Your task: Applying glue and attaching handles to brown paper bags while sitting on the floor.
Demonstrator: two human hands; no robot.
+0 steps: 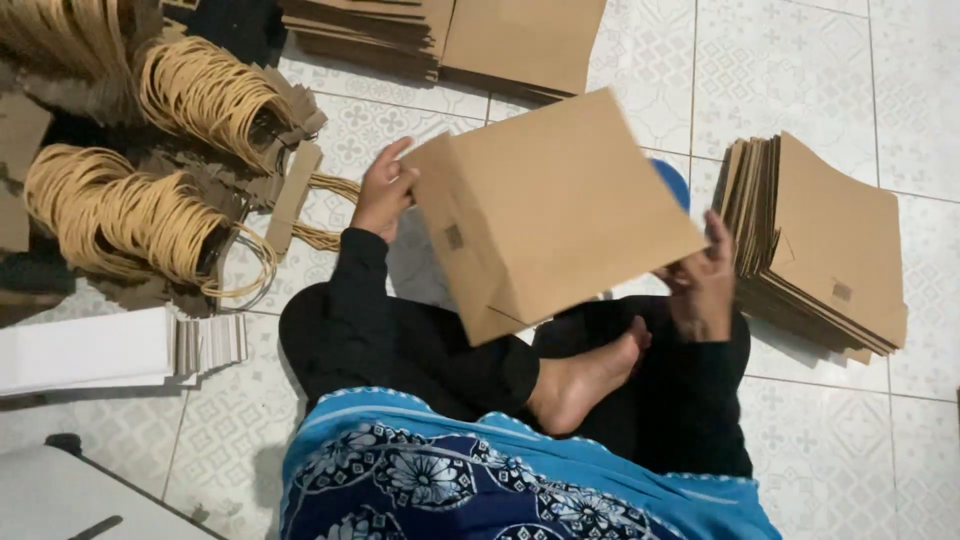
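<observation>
I hold a flat brown paper bag tilted above my crossed legs. My left hand grips its upper left corner. My right hand grips its lower right edge. The bag is folded flat and has a small grey mark near the left side. Beside my right hand lies a stack of similar flat brown bags on the tiled floor.
Bundles of tan paper-cord handles lie at the left. More brown bag stacks sit at the top. A pile of white sheets lies at lower left. A blue round thing peeks from behind the bag.
</observation>
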